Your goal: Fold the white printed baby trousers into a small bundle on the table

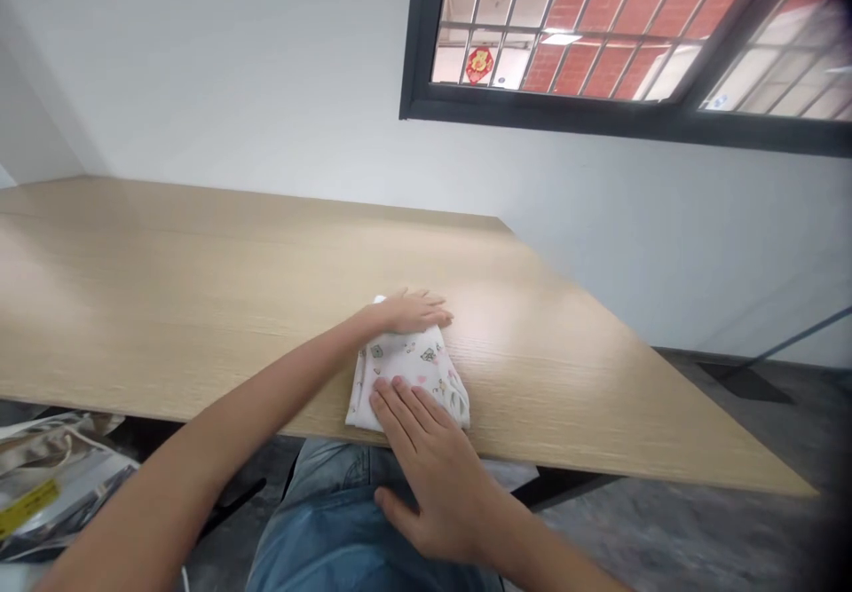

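Observation:
A folded white cloth (413, 361) with small printed pictures in pink, green and yellow lies flat at the front edge of the table. Across its far end rests my left hand (414, 311), palm down with the fingers stretched out to the right. My right hand (426, 450) lies flat over the cloth's near part, fingers extended and thumb apart, while its palm reaches past the table edge. Layered folds show at the cloth's right side. What kind of cloth item it is, I cannot tell.
The light wood table (232, 281) stretches left and slants away on the right. Behind it are a white wall and a dark-framed window (532, 104) with bars. Below the table at left lie plastic-wrapped packages (67, 477). My lap in blue jeans (333, 530) is under the edge.

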Demonstrator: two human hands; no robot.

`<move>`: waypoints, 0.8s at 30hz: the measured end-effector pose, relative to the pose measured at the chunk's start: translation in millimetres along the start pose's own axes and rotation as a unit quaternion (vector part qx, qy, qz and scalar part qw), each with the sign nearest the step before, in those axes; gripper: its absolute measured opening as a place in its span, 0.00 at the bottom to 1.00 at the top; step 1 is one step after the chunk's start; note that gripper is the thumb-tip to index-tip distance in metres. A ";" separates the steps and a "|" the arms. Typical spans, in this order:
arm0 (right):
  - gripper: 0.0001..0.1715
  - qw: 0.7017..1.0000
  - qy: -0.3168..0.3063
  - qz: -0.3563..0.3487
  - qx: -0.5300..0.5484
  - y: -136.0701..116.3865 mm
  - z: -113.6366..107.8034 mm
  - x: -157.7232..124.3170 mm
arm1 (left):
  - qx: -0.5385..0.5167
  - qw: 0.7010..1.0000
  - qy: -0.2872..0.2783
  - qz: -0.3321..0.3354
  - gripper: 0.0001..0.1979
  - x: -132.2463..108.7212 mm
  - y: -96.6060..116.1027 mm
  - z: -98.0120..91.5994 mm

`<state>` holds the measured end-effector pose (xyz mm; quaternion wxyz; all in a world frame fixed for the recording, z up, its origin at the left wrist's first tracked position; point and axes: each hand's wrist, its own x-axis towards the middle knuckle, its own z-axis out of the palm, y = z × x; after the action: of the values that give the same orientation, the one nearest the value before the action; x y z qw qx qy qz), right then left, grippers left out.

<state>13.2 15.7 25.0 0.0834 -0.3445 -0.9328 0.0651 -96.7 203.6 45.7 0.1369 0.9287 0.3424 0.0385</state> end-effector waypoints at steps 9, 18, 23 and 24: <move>0.36 0.998 -0.003 -0.020 0.067 -8.4 -21.2 -12.5 | 0.014 0.989 0.124 -0.076 0.18 2.3 -22.7 -12.7; 0.13 0.984 0.156 -0.072 0.057 69.9 -46.3 16.7 | 0.022 0.995 0.095 0.012 0.18 -118.5 25.5 -2.5; 0.37 0.995 0.046 -0.068 0.055 77.3 -32.1 -2.9 | -0.042 0.998 0.037 0.029 0.43 -172.8 35.3 21.4; 0.43 0.995 0.031 -0.072 0.056 72.9 -29.1 -11.8 | -0.052 0.998 0.038 0.028 0.44 -180.7 38.8 26.3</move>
<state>74.0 64.9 39.1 0.1360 -0.2727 -0.9472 0.1001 -205.9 52.6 35.4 0.1704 0.9275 0.3191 0.0947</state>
